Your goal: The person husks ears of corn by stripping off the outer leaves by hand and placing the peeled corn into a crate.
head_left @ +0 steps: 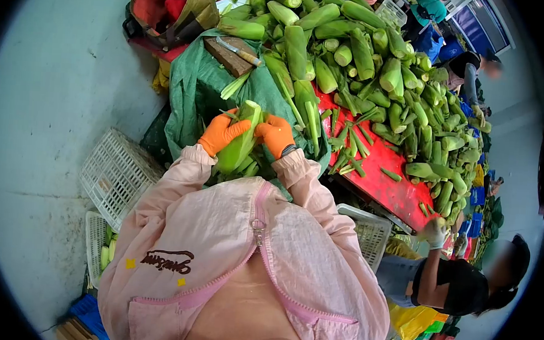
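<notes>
Between my two orange-gloved hands is an ear of corn in its pale green husk, tilted, with its cut end up. My left hand is closed around its left side, thumb across the husk. The fingers of my right hand are pinched at the husk's upper right edge. Below the ear, green husk pieces lie on a green cloth. Just beyond my hands, a knife rests on a wooden block. More husked ears lie right of the block.
A large pile of corn covers the red table, with loose husk strips along its near edge. White crates stand at left. An open bag sits at the back left. A person in a black shirt works at right, with others farther back.
</notes>
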The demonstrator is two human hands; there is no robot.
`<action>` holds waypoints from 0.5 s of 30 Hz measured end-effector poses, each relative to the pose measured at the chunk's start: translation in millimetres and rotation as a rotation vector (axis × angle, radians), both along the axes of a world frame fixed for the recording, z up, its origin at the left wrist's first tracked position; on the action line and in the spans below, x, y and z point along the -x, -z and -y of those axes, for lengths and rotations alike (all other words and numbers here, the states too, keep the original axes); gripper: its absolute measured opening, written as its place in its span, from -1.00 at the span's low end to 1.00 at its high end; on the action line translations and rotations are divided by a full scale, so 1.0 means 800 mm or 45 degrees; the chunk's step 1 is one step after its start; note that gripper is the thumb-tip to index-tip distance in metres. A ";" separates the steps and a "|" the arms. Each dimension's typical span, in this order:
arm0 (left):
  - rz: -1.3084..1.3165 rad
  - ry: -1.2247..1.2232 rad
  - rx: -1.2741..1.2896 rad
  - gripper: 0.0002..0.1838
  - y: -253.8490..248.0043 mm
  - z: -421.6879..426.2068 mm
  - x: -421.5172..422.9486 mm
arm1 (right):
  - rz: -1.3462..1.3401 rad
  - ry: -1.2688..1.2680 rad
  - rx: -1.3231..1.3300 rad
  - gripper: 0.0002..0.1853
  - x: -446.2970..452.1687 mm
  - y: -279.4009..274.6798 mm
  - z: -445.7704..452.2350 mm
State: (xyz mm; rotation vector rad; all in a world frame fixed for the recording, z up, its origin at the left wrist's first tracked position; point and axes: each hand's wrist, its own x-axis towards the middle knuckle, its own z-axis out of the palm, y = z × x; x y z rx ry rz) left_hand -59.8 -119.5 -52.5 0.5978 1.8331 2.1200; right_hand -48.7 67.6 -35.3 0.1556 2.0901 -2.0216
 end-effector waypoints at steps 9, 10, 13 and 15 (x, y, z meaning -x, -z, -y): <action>0.135 0.104 -0.088 -0.47 -0.001 0.006 -0.011 | -0.129 -0.006 -0.159 -0.78 -0.029 -0.025 -0.007; 0.143 0.121 -0.071 -0.47 -0.002 0.008 -0.013 | -0.124 -0.001 -0.159 -0.78 -0.031 -0.023 -0.008; 0.203 0.154 -0.090 -0.48 -0.008 0.010 -0.014 | -0.057 -0.084 -0.054 -0.73 -0.033 -0.036 -0.007; 0.203 -0.006 -0.125 -0.48 -0.004 0.009 -0.007 | 0.016 -0.036 0.235 -0.69 -0.043 -0.052 -0.002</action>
